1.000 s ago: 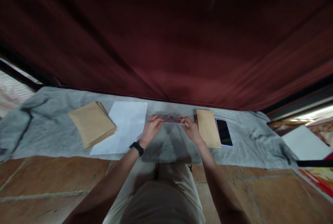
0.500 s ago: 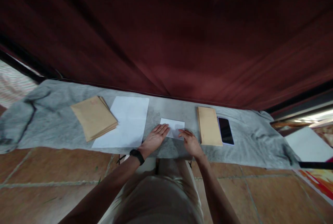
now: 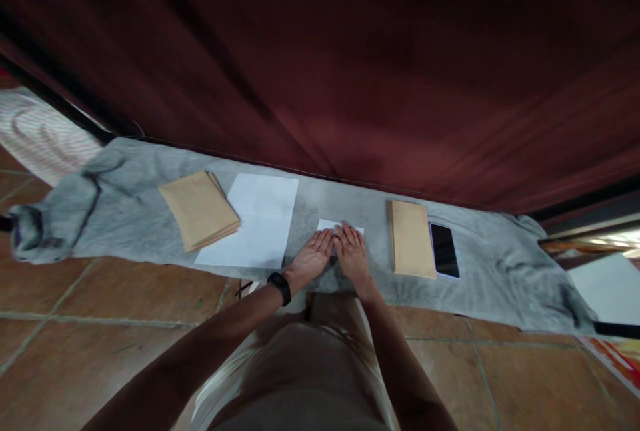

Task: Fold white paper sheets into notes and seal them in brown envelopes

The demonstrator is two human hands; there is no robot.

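Observation:
A small folded white paper (image 3: 327,225) lies on the grey cloth (image 3: 130,217) in front of me. My left hand (image 3: 313,254) and my right hand (image 3: 353,251) both lie flat on it, side by side, fingers stretched out and pressing down. They cover most of the paper; only its far edge shows. A black band is on my left wrist.
A white sheet (image 3: 255,221) and a stack of brown envelopes (image 3: 200,209) lie to the left. On the right are another brown envelope stack (image 3: 411,237) and a dark phone (image 3: 444,249). A dark red curtain (image 3: 350,71) hangs behind. Tiled floor lies below.
One second ago both hands held the paper up by its edges. It was then laid on the cloth, and both hands have come together flat on top of it.

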